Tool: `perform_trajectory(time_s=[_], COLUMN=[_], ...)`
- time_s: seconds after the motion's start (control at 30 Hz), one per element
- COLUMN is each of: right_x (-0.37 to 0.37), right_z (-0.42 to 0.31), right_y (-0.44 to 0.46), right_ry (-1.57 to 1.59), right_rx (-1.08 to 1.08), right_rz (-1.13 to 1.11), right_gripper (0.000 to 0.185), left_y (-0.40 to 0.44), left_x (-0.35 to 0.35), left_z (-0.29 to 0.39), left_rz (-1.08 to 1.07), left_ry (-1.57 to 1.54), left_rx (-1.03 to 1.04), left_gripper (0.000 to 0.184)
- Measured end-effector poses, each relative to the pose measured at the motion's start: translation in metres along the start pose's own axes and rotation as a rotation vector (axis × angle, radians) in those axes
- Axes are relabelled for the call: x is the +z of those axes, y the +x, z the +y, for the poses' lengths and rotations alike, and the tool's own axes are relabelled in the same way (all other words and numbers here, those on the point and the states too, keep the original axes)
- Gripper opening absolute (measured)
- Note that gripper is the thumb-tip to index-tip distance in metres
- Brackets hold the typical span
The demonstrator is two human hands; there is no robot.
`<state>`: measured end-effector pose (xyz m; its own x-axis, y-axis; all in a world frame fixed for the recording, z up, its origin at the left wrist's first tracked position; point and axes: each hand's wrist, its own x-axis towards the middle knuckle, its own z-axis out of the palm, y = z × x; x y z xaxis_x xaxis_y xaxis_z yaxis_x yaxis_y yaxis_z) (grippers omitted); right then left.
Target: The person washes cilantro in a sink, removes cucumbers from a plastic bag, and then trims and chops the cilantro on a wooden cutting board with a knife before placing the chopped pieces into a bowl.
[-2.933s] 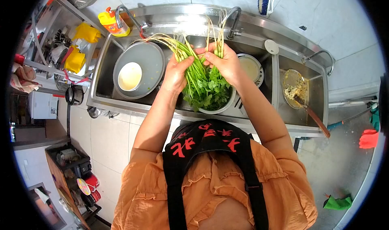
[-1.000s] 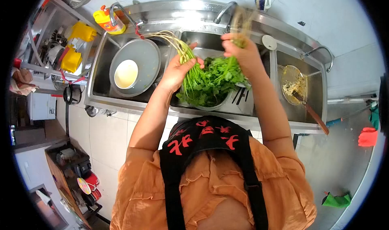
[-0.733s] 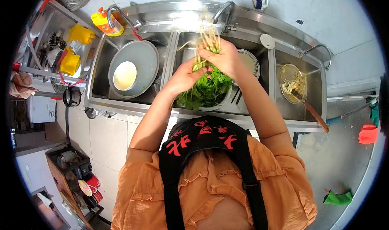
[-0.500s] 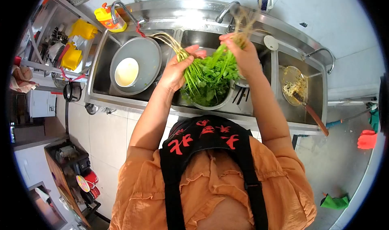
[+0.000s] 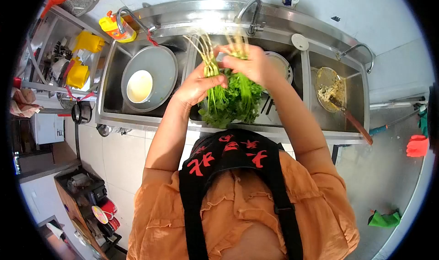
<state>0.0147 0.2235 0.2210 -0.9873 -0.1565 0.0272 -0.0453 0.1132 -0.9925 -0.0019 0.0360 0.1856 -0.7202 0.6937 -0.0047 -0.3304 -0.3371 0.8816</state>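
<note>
Above the middle basin of the steel sink, my left hand [image 5: 200, 84] is closed around the stems of a bunch of coriander [image 5: 217, 105], its pale roots pointing away from me. Close beside it, my right hand [image 5: 250, 67] grips a second part of the coriander [image 5: 244, 93], roots up and slightly blurred. The leaves of both parts hang together toward the sink's front edge and hide most of what lies beneath. A round metal strainer plate [image 5: 284, 67] shows behind my right wrist.
In the left basin a white bowl [image 5: 139, 86] sits inside a large grey basin [image 5: 161, 67]. The right basin holds a pan [image 5: 323, 79] with food scraps and a wooden-handled tool [image 5: 358, 126]. Taps and a yellow bottle [image 5: 117, 27] line the back edge.
My right hand has moved left and down with its coriander, now close to my left hand. The leaves have come nearer the front edge. The camera view has shifted slightly.
</note>
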Motion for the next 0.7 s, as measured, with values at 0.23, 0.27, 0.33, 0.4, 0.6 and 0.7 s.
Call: perform_trajectory(time_s=[0.23, 0.27, 0.33, 0.4, 0.6, 0.7], right_x=[0.012, 0.011, 0.008, 0.005, -0.048, -0.035], right_z=[0.005, 0.007, 0.012, 0.012, 0.007, 0.003], right_y=[0.005, 0.004, 0.005, 0.004, -0.004, -0.004], right_ry=[0.247, 0.274, 0.289, 0.435, 0.376, 0.053], right_rx=[-0.011, -0.033, -0.034, 0.0, 0.06, -0.008], right_rz=[0.004, 0.039, 0.104, 0.211, 0.392, 0.209], right_gripper=[0.018, 0.018, 0.024, 0.025, 0.019, 0.022], left_y=[0.001, 0.001, 0.002, 0.005, -0.007, -0.002], left_x=[-0.001, 0.002, -0.002, -0.008, -0.026, -0.017], left_z=[-0.001, 0.005, 0.003, -0.001, 0.003, 0.0], left_rz=[0.117, 0.132, 0.205, 0.234, 0.277, 0.234], left_ry=[-0.048, -0.112, -0.179, -0.269, -0.24, 0.014], left_rx=[0.046, 0.047, 0.044, 0.091, 0.111, 0.078], left_gripper=[0.045, 0.045, 0.038, 0.037, 0.057, 0.064])
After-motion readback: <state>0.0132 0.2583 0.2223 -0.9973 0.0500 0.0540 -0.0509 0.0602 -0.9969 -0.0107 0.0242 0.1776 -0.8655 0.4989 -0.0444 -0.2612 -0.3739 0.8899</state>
